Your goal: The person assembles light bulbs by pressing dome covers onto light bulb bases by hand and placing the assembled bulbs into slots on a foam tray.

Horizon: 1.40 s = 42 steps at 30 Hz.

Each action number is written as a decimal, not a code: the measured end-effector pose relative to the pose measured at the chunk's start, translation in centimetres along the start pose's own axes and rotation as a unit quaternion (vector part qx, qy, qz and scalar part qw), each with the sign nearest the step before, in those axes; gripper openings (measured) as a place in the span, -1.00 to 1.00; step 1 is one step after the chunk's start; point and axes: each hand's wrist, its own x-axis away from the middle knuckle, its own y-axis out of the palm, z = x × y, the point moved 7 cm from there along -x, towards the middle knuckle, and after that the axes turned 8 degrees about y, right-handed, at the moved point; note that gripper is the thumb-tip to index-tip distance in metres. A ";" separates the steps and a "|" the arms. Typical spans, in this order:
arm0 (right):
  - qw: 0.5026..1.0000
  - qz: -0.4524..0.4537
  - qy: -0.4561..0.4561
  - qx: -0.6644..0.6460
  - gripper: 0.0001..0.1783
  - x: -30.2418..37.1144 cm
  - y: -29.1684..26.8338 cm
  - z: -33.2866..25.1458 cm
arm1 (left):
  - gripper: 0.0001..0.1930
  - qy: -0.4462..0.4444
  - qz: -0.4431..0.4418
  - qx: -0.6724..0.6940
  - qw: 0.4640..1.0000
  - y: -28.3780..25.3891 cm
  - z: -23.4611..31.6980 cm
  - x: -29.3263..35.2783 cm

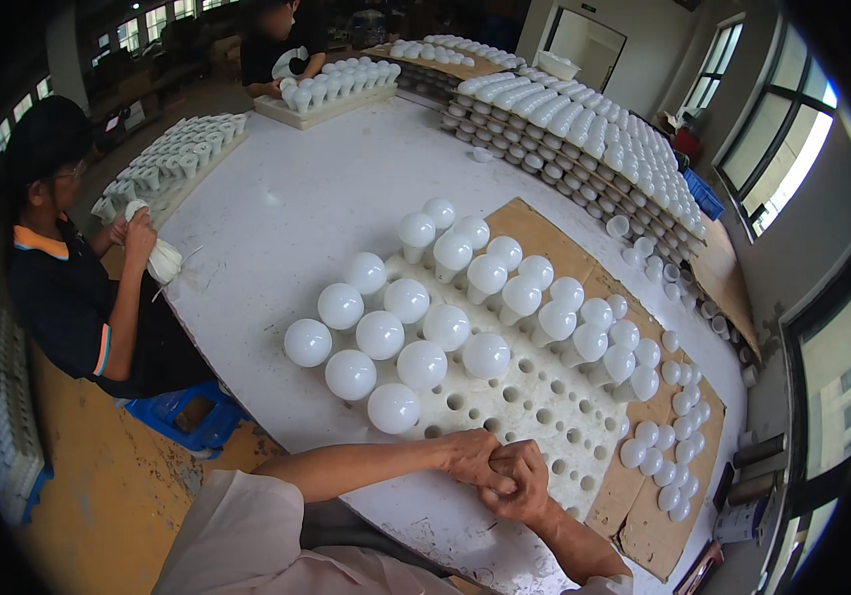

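Observation:
My left hand (467, 459) and my right hand (520, 484) are closed together over the near edge of a white tray with rows of holes (586, 484). Their fingers curl against each other, and anything between them is hidden. White round light bulbs (380, 335) stand upright in the tray's left part. More bulbs (522, 296) line its far side, while the holes closest to my hands hold nothing.
Cardboard (634, 506) lies under the tray, with loose white domes (652, 462) at the right. Stacked layers of domes (584, 124) rise at the back right. One co-worker (73, 268) sits at left, handling a white item; another (282, 50) works behind a bulb tray (346, 107).

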 end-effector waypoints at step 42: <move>0.979 -0.015 0.204 -0.015 -0.04 4.2 0.6 3.7 | -0.16 0.214 0.405 -0.262 0.849 0.6 3.9 6.4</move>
